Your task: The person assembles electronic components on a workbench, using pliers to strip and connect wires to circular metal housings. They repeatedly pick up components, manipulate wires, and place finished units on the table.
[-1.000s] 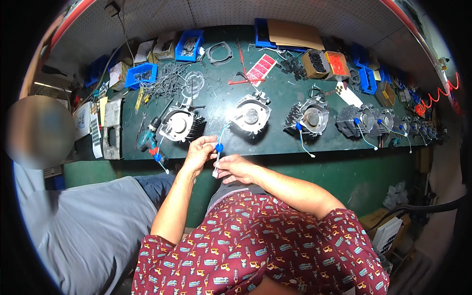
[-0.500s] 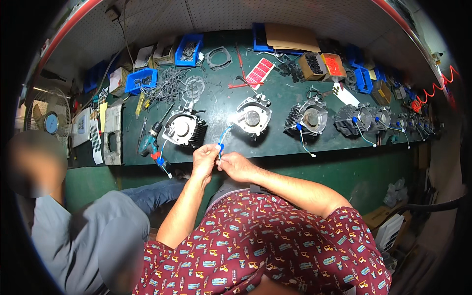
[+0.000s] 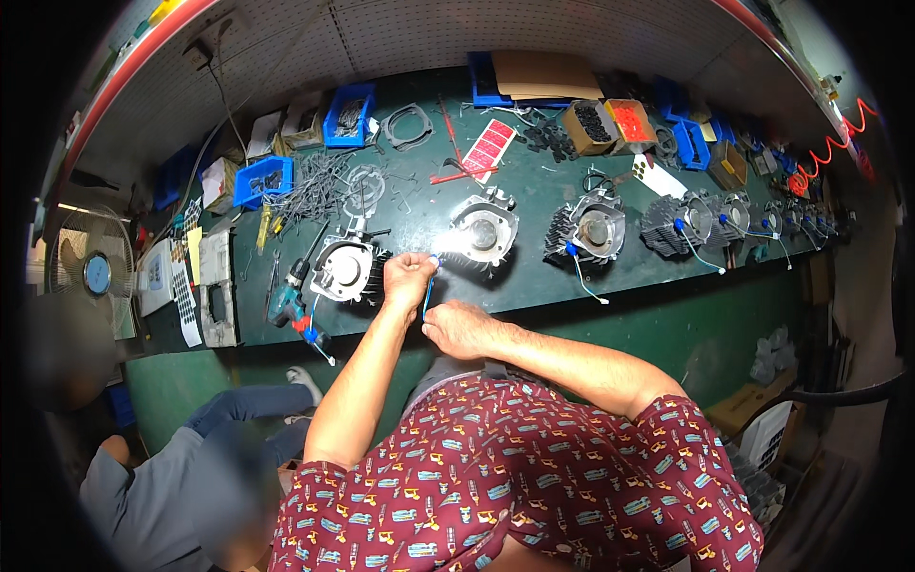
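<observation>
Directly ahead of my hands sits a finned metal motor housing point(image 3: 484, 232) with a round silver centre. A thin blue-and-white cable point(image 3: 428, 296) hangs beside it, over the bench's front edge. My left hand point(image 3: 410, 278) pinches the cable's upper part, where a bit of blue shows at the fingertips. Lower down, my right hand point(image 3: 459, 329) has its fingers closed on the cable's lower end, which they hide. To the left, a second motor housing point(image 3: 345, 270) stands close to my left hand, with a teal power drill point(image 3: 289, 300) next to it.
Further motor housings point(image 3: 593, 229) with blue pieces and cables line the bench to the right. Behind are loose dark metal parts point(image 3: 319, 181), a blue bin point(image 3: 349, 116), a red-and-white label sheet point(image 3: 492, 145) and a box of orange parts point(image 3: 630, 123). A co-worker point(image 3: 181, 496) sits at left.
My left hand has moved up the cable toward the motor housing, away from my right hand, which stays low. The co-worker at left has shifted lower in the view.
</observation>
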`<state>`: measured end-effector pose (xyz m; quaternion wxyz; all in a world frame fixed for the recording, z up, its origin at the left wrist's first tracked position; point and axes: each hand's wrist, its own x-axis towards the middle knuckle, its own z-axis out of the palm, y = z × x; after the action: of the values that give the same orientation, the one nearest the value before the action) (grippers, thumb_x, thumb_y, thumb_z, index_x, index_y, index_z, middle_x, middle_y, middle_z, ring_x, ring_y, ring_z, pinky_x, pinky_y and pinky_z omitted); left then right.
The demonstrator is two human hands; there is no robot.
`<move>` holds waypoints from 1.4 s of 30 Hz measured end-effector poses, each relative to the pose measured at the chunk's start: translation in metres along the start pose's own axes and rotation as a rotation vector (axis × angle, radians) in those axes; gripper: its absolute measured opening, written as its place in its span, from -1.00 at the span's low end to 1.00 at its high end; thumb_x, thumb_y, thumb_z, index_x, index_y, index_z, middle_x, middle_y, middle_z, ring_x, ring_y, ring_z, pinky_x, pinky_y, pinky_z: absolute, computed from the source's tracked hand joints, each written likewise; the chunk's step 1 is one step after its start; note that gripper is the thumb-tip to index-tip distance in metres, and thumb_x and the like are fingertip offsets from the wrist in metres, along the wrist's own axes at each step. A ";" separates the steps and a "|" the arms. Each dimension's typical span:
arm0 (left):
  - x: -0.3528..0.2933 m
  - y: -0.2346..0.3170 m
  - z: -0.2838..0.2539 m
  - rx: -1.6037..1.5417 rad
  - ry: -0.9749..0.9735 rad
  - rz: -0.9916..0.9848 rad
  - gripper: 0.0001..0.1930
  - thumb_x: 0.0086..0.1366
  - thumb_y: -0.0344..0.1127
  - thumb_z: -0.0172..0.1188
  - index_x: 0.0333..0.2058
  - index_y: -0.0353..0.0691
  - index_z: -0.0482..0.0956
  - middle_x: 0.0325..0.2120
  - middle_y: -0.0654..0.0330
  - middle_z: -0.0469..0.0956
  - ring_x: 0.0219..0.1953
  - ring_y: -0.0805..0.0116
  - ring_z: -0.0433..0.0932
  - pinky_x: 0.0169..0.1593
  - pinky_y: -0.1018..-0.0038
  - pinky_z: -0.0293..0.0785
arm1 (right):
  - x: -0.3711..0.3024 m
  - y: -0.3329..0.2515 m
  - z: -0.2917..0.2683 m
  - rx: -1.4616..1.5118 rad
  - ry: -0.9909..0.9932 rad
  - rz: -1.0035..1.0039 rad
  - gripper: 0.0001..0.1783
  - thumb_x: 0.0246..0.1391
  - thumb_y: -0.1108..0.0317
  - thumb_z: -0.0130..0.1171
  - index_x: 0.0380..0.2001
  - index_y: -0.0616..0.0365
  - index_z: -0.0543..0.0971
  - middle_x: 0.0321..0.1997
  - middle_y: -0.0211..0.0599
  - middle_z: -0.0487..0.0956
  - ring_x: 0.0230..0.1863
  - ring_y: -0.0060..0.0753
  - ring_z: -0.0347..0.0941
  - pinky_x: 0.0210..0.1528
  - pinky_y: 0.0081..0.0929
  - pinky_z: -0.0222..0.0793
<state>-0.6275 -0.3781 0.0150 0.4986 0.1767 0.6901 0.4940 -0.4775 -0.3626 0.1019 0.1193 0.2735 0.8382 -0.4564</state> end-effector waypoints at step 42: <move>-0.019 -0.019 0.002 -0.652 -0.119 -0.306 -0.92 0.43 -0.46 0.22 -0.15 -0.27 0.58 -0.35 0.19 0.63 -0.33 0.45 0.62 -0.24 0.54 0.70 | 0.072 0.143 -0.088 0.297 0.809 -0.310 -0.51 -0.15 0.25 0.56 -0.12 0.22 0.70 -0.14 -0.11 0.68 0.11 -0.04 0.51 0.17 -0.18 0.46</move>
<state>-0.6129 -0.3998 0.0081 0.6362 -0.0684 0.4845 0.5965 -0.4512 -0.2021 0.0187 -0.3277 0.3152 0.7741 -0.4405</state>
